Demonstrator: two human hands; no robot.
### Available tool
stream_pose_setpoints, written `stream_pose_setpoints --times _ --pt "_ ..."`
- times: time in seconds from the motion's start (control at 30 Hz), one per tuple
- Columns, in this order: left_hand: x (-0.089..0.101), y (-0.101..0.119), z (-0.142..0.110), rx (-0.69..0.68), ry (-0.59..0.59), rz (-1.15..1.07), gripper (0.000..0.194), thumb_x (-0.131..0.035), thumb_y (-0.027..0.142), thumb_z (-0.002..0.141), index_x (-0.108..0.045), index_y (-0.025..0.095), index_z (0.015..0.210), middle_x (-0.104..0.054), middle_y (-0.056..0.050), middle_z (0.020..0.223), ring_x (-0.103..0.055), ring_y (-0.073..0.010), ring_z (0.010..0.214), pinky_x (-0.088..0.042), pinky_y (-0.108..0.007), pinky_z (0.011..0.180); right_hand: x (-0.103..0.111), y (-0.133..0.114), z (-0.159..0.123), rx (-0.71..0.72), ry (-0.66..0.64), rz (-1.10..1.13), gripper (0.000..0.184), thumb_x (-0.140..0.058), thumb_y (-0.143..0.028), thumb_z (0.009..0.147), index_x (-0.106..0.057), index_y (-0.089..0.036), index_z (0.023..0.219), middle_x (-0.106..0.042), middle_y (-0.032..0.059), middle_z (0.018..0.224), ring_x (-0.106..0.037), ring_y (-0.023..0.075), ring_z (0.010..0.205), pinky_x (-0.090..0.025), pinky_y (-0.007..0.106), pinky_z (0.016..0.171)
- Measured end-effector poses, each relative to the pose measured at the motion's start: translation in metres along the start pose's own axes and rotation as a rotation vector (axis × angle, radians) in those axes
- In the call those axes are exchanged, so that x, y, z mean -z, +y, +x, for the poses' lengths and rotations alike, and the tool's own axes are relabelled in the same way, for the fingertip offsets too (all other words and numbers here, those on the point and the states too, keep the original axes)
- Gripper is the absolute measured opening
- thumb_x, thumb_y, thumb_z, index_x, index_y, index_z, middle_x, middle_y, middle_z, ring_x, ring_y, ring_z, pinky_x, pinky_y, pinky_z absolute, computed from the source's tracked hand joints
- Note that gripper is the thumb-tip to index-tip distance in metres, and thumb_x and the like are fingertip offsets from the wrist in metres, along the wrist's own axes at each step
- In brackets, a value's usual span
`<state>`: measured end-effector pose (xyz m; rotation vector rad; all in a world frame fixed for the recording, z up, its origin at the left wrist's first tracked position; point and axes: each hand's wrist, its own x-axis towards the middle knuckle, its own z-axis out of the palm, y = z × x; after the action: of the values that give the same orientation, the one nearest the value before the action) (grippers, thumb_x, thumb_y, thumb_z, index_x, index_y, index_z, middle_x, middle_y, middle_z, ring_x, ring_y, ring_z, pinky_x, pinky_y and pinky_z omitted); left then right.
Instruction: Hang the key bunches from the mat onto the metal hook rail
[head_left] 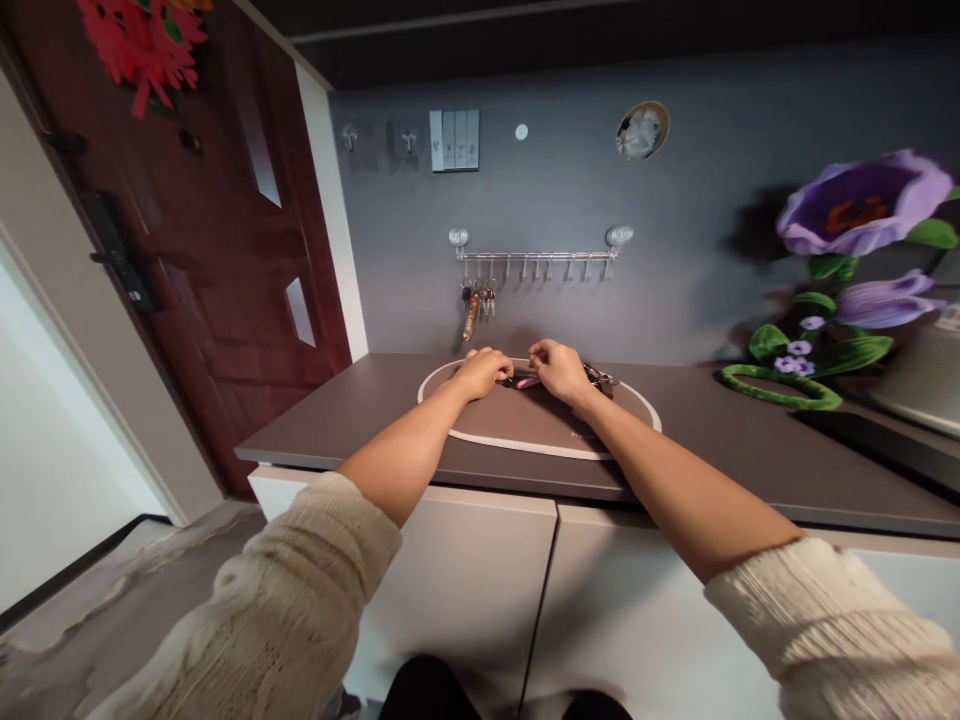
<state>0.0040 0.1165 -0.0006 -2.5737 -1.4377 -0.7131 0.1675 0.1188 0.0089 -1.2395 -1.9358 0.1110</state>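
Both of my hands rest over an oval brown mat with a pale rim, lying on the dark counter. My left hand is closed, its fingers curled down at the end of a small dark and pink item. Just to the right, my right hand has its fingers bent in a pinch close to the pink part; what they grip is hidden. Beyond the right wrist lies a cluster of dark and shiny metal pieces, partly covered and too small to name.
A hook rail on the grey wall carries several keys and a brown tag. Purple artificial flowers stand at right beside a green ring. A dark red door is at left, white cabinets below.
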Motion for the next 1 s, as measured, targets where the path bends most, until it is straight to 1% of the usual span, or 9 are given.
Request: stream_pose_setpoints --times 0.17,0.4,0.57,0.77,0.9,1.0 --pt "0.0 0.0004 -0.0004 0.019 0.001 0.031 0.013 -0.049 0.019 0.079 -0.061 0.022 0.077 -0.061 -0.002 0.088 -0.048 -0.0173 0.09 -0.031 -0.029 0.082 0.0014 -0.0024 -0.0011 -0.011 -0.012 -0.02 0.022 -0.047 -0.009 0.073 -0.062 -0.015 0.088 -0.066 0.0058 0.077 -0.06 0.0145 0.073 -0.042 0.025 0.072" --pt "0.0002 0.0005 0.0007 0.014 0.005 0.103 0.014 -0.047 0.026 0.081 -0.06 0.021 0.079 -0.061 -0.003 0.09 -0.048 -0.0186 0.09 -0.033 -0.031 0.078 0.0022 -0.0032 -0.0019 -0.01 -0.03 -0.051 0.023 -0.046 -0.011 0.074 -0.061 -0.014 0.091 -0.066 0.0058 0.08 -0.06 0.0133 0.074 -0.043 0.024 0.073" --pt "0.0017 0.0018 0.0021 0.04 0.059 0.102 0.015 -0.045 0.026 0.082 -0.059 0.021 0.08 -0.061 -0.003 0.091 -0.048 -0.0184 0.091 -0.033 -0.03 0.078 0.0022 -0.0023 -0.0015 -0.008 -0.027 -0.051 0.022 -0.047 -0.012 0.074 -0.061 -0.014 0.09 -0.066 0.0059 0.082 -0.06 0.0134 0.075 -0.043 0.023 0.074" --pt "0.0033 0.0013 0.0034 0.071 0.139 0.062 0.015 -0.044 0.024 0.083 -0.058 0.02 0.08 -0.063 -0.002 0.086 -0.05 -0.0184 0.087 -0.033 -0.03 0.077 0.0022 -0.002 -0.0014 -0.021 -0.037 -0.042 0.022 -0.046 -0.011 0.074 -0.061 -0.015 0.091 -0.066 0.0053 0.08 -0.059 0.013 0.074 -0.043 0.023 0.073" --pt "0.0056 0.0037 0.0038 0.084 0.175 0.041 0.017 -0.042 0.02 0.083 -0.058 0.019 0.079 -0.063 -0.003 0.084 -0.051 -0.0177 0.086 -0.034 -0.03 0.079 0.0031 -0.0034 -0.0017 -0.016 -0.04 -0.037 0.022 -0.046 -0.011 0.074 -0.06 -0.014 0.092 -0.066 0.006 0.081 -0.059 0.0137 0.075 -0.042 0.024 0.073" --pt "0.0076 0.0065 0.0044 0.102 0.214 0.006 0.017 -0.042 0.021 0.082 -0.058 0.019 0.079 -0.063 -0.003 0.085 -0.052 -0.0176 0.086 -0.035 -0.03 0.079 0.0039 -0.0047 -0.002 -0.01 -0.037 -0.042 0.022 -0.047 -0.012 0.074 -0.061 -0.014 0.091 -0.066 0.0061 0.081 -0.059 0.0139 0.076 -0.042 0.024 0.074"
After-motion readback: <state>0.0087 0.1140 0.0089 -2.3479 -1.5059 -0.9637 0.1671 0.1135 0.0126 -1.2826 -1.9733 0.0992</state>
